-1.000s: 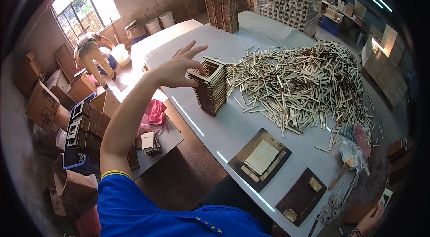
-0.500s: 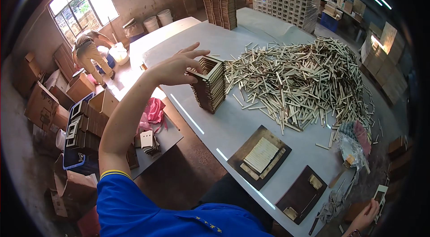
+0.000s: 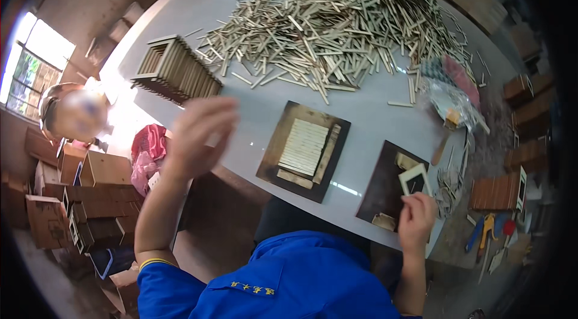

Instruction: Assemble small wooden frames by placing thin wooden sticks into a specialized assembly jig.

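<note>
A small cream-edged rectangular frame (image 3: 412,172) is gripped between the thumb and fingers of the right hand (image 3: 417,218), which I see raised above a dark brown rectangular board (image 3: 378,187) at the near edge of a pale grey table (image 3: 368,115). Well apart from it, the left hand (image 3: 201,135) hangs by the table's left edge, blurred, its thumb and fingers spread from one another. Just beyond that hand leans a tall stack of cream-topped, brown-sided rectangular frames (image 3: 188,71); from my distant post I cannot tell whether hand and stack touch.

Between the two hands lies a second board, black-edged and brown (image 3: 272,156), bearing a neat block of slim, pale wooden strips (image 3: 305,144). Behind it sprawls a great heap of loose, pale, narrow sticks (image 3: 337,30), a few strays scattered along its near side.

At right I make out a wooden-handled brush (image 3: 441,148) beside a crumpled clear plastic bag (image 3: 448,101). A bright pink plastic bag (image 3: 149,143) sits left of the left hand.
</note>
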Tool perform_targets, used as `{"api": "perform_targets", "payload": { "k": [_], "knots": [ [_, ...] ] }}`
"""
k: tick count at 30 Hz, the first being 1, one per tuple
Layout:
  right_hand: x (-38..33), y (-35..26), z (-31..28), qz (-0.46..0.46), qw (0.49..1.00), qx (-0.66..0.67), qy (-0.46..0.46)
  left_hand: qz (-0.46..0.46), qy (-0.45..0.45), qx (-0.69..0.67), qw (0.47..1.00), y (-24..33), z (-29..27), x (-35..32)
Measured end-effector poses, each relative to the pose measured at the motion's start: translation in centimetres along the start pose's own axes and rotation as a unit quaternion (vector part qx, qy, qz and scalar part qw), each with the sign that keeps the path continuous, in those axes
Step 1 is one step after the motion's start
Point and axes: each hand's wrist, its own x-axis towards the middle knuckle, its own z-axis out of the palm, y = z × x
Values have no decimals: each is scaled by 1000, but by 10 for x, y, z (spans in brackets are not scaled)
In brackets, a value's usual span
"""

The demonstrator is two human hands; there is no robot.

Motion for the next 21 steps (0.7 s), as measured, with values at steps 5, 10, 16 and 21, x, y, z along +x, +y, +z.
{"api": "perform_targets", "payload": {
  "k": [5,10,16,21],
  "knots": [
    [-9,-21,20,1,998,36,-49,-61,-99,-33,993,4,118,-16],
    [-13,-29,24,25,997,29,-74,-145,-158,-15,977,-10,158,-13],
    [1,-43,24,137,979,97,-114,-138,-159,-47,976,-21,162,-16],
    [20,-44,29,195,962,171,-90,-104,-158,-65,980,-26,162,-10]
  ]
}}
